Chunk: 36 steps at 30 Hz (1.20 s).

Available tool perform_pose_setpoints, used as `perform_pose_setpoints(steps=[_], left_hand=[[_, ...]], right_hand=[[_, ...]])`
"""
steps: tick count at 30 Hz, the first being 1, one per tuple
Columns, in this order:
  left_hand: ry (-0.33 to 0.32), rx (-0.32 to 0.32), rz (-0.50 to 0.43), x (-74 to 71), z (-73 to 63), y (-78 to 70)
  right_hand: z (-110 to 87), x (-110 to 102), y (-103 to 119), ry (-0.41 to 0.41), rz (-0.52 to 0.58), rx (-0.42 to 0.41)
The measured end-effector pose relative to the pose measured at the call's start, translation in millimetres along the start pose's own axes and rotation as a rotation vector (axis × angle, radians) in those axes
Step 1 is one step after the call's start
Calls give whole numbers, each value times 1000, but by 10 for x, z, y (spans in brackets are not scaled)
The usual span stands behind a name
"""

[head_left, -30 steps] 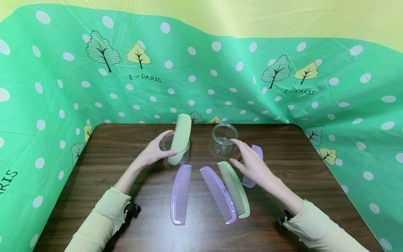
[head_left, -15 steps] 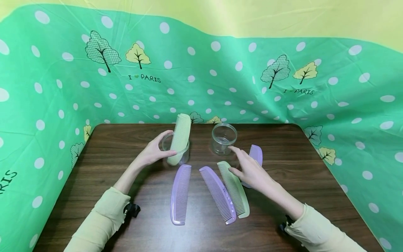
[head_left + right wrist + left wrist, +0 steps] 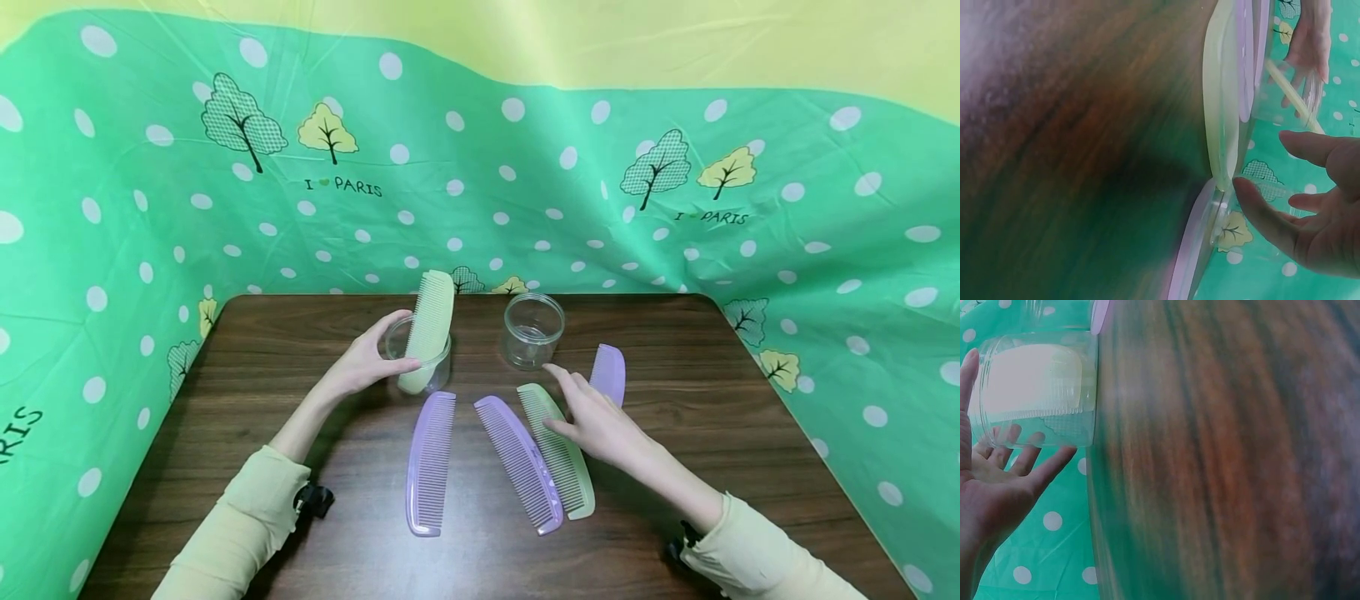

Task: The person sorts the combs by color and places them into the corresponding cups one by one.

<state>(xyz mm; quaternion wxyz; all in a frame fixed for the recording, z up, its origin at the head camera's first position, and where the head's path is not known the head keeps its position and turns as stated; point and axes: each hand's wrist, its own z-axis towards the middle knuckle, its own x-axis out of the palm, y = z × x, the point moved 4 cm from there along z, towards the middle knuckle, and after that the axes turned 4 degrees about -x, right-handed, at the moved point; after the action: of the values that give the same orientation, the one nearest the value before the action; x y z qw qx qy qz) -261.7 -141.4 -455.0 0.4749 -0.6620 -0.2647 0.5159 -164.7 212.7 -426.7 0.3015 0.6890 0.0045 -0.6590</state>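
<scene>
At the back left my left hand holds a clear jar, the thumb on its near side and fingers at its far rim. A pale green comb leans upright in that jar. My right hand hovers with fingers spread and nothing held, over the top of a green comb and partly hiding a purple comb. In the right wrist view its fingertips are close to the green comb. A second clear jar stands just beyond this hand, with no comb in it.
Two more purple combs lie on the dark wooden table: one comb below the left jar, another comb beside the green one. A green dotted cloth hangs behind the table and along its sides.
My right hand has moved down and nearer from beside the second jar towards the green comb, covering more of the purple comb's lower end. My left hand and its jar stay put.
</scene>
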Motion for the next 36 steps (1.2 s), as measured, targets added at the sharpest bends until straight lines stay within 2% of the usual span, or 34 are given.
perform_pose_setpoints(steps=[11,25,36], left_hand=[[-3,3,2,0,-9,-9],[0,-8,-8,0,7,13],[4,8,-23,5,10,19]], right_hand=[[-60,74,-3,96,-52,39],[-72,138,13,133,-71,77],[-69,167,46,122,-109,70]])
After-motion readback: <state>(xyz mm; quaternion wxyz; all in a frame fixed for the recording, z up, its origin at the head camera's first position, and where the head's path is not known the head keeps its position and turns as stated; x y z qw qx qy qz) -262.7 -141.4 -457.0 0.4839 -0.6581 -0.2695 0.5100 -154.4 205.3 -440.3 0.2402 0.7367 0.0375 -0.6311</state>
